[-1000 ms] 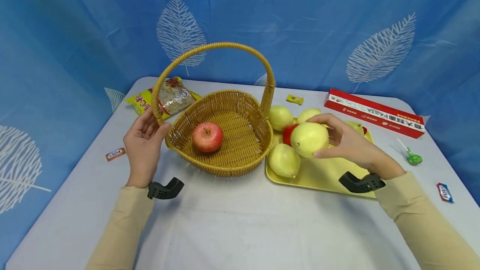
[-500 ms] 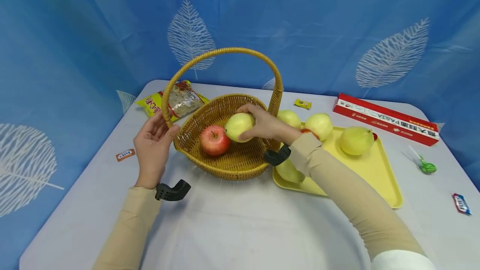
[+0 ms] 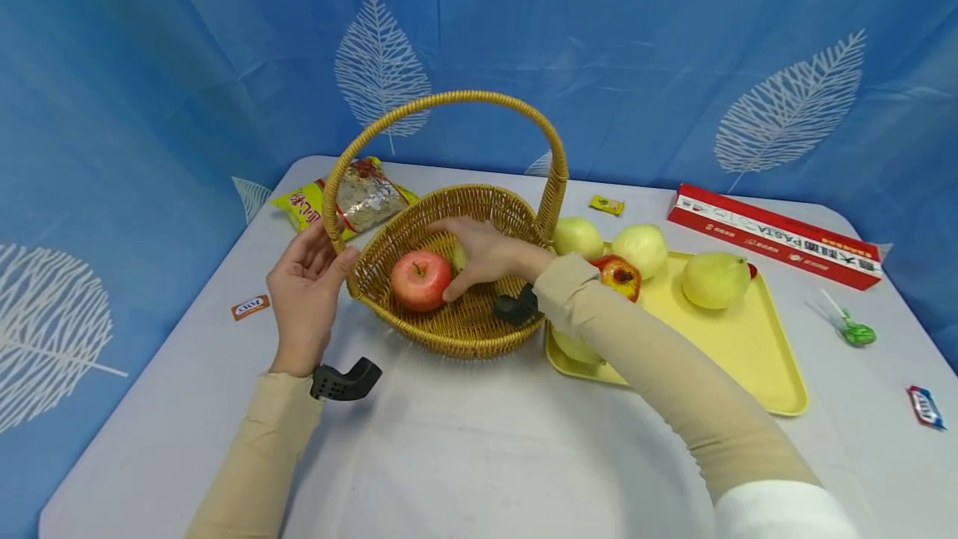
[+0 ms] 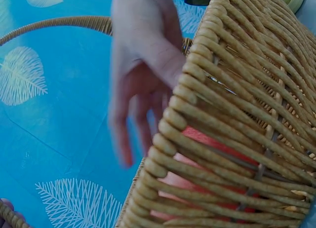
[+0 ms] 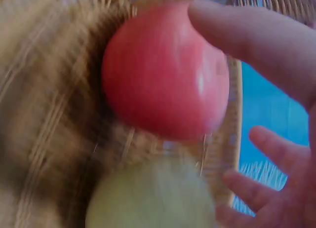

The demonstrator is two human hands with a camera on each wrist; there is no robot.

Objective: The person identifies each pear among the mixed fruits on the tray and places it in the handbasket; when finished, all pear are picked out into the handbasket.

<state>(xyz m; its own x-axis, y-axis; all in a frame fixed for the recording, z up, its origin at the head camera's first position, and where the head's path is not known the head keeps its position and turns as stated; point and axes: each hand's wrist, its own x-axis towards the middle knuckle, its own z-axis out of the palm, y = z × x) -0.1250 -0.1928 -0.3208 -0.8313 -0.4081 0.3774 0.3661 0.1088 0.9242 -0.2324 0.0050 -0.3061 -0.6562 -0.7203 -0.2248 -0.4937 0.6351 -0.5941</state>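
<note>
My left hand (image 3: 307, 294) grips the left foot of the wicker basket's handle (image 3: 333, 198). In the head view the basket (image 3: 464, 348) stands left of centre, with a red apple (image 3: 421, 283) inside. My right hand (image 3: 486, 254) is in the basket, its thumb beside the apple. Under that hand lies a pale yellow-green fruit (image 5: 150, 198), mostly hidden in the head view. The right wrist view has this fruit below the apple, with the right hand's fingers spread and apart from it. The left wrist view shows the right hand's fingers hanging over the basket rim.
A yellow tray (image 3: 733, 356) on the right bears several pale yellow-green fruits and a red-and-yellow fruit (image 3: 621, 274). Behind are a yellow food bag (image 3: 367, 198) and a red pasta box (image 3: 774, 235). Small wrapped sweets and a green lollipop (image 3: 856, 331) lie around.
My right hand has carried the yellow-green fruit from over the tray leftward into the basket, lowered it and let go. The apple has shifted slightly left. My left hand stays on the handle.
</note>
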